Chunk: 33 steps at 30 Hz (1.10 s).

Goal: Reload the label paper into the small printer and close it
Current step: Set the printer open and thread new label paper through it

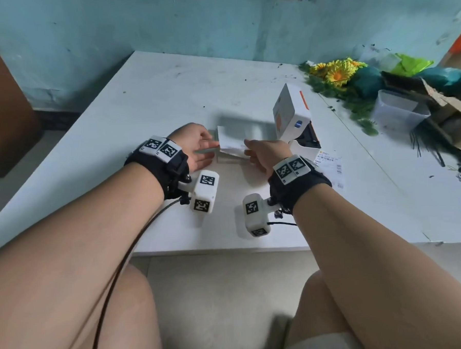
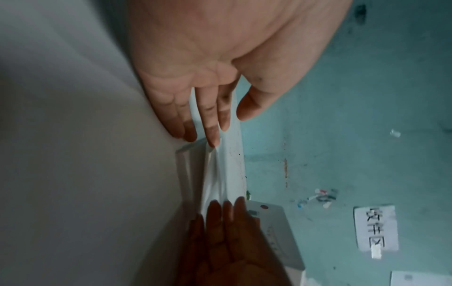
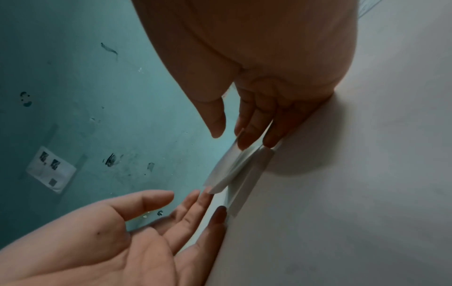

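Between the two hands, low over the tabletop [image 1: 166,92], a fan-folded stack of label paper [image 1: 232,145] lies partly lifted. Left hand [image 1: 196,146] grip: fingers straight, tips on the stack's near end, thumb apart. Right hand [image 1: 267,152] grip: straight fingers slipped among the sheets. Just beyond the right hand, the small printer [image 1: 291,112] stands with lid raised.
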Each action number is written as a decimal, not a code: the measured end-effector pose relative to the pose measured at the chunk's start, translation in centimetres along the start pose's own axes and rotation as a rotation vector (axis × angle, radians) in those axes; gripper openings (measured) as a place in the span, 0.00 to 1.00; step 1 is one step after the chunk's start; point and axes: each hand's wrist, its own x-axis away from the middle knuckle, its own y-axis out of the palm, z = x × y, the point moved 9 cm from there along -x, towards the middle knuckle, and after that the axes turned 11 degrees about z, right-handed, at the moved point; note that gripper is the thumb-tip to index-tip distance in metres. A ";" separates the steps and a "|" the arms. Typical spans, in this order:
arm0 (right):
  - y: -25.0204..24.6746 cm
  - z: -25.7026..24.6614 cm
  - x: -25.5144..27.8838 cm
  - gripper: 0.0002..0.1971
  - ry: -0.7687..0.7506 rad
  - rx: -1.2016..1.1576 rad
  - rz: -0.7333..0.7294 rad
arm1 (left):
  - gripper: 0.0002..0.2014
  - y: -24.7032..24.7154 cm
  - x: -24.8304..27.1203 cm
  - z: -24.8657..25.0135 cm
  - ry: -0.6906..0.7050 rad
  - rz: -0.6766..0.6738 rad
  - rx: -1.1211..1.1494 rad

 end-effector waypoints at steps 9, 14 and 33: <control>0.7 -0.2 -0.3 0.23 -0.014 0.012 -0.070 | 0.08 0.4 -0.5 -0.6 -0.077 -0.016 0.159; 0.5 -0.2 0.3 0.18 0.023 -0.054 -0.050 | 0.08 0.2 -0.7 -0.8 -0.039 -0.022 0.123; -7.2 -1.3 2.1 0.30 0.085 -0.362 0.387 | 0.16 0.7 -1.2 -0.3 0.129 -0.022 0.049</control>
